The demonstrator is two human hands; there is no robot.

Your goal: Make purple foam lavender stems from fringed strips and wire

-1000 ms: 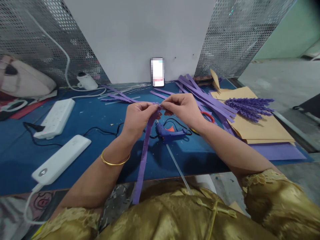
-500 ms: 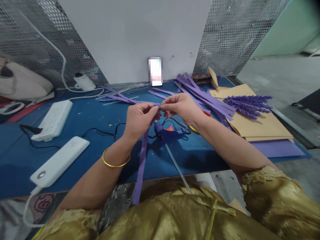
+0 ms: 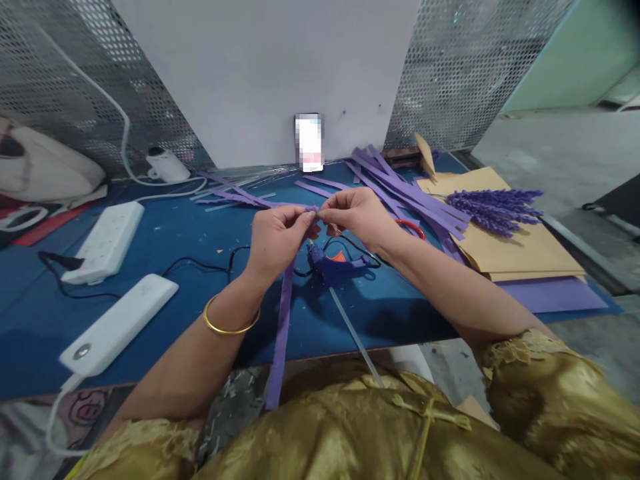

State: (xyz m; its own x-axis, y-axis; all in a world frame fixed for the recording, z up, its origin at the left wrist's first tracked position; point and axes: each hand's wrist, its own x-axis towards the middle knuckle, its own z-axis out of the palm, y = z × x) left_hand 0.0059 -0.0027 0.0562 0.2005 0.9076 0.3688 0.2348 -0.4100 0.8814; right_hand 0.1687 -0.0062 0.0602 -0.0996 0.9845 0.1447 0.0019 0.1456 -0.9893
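Observation:
My left hand (image 3: 277, 240) pinches a purple paper strip (image 3: 284, 327) between thumb and forefinger. The strip's long tail hangs down past the table's front edge. Fingertips of my right hand (image 3: 353, 212) are pinched together at the strip's upper end, touching or nearly touching the left thumb; the exact bit they grip is hidden. Below both hands lies a blue glue gun (image 3: 333, 267) with an orange trigger. A clear glue stick (image 3: 355, 333) points from it toward my lap.
A phone (image 3: 309, 143) leans on the white panel. Purple strips (image 3: 410, 193) and purple flower sprigs (image 3: 495, 210) on tan paper (image 3: 530, 253) lie at the right. Red-handled scissors (image 3: 413, 228) are behind my right wrist. At left are a power strip (image 3: 107, 240) and a white power bank (image 3: 120, 323).
Both hands keep nearly the same pinch at the strip's upper end. My right wrist has shifted slightly, showing more of the red handle. The view has moved a little.

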